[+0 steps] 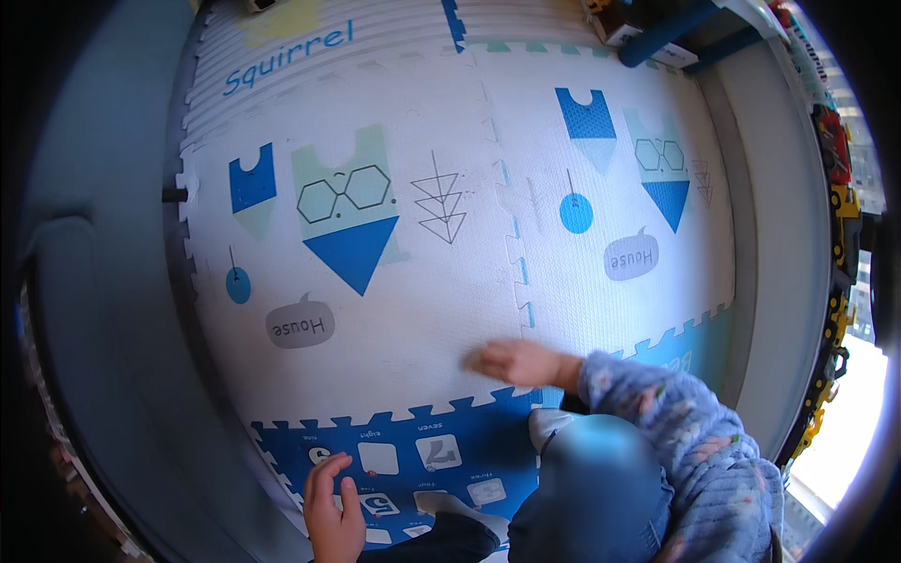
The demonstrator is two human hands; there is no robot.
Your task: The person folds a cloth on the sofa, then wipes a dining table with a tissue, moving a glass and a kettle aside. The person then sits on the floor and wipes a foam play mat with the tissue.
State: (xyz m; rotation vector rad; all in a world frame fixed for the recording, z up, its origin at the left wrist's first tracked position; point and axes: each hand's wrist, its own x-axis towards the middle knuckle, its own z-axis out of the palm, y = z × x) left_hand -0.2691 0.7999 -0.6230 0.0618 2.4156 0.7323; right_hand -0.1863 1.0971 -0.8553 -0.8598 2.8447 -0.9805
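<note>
My right hand (517, 362), in a blue patterned fleece sleeve (676, 415), is just over the white foam mat (422, 338) near a puzzle seam. Its fingers are blurred, and whether they hold anything does not show. My left hand (334, 510) is above a dark blue foam mat (486, 433) printed with numbers. Thumb and fingers stand apart there, with nothing visible between them. A bent knee in dark blue trousers (598, 485) comes between the two hands. Below it are feet in light socks (468, 510).
Grey padded walls (105, 281) border the mats on the left and right. Blue legs of a piece of furniture (665, 35) stand at the upper right, beside a box (619, 28). Yellow and black toy vehicles (845, 211) line the right ledge by a bright window.
</note>
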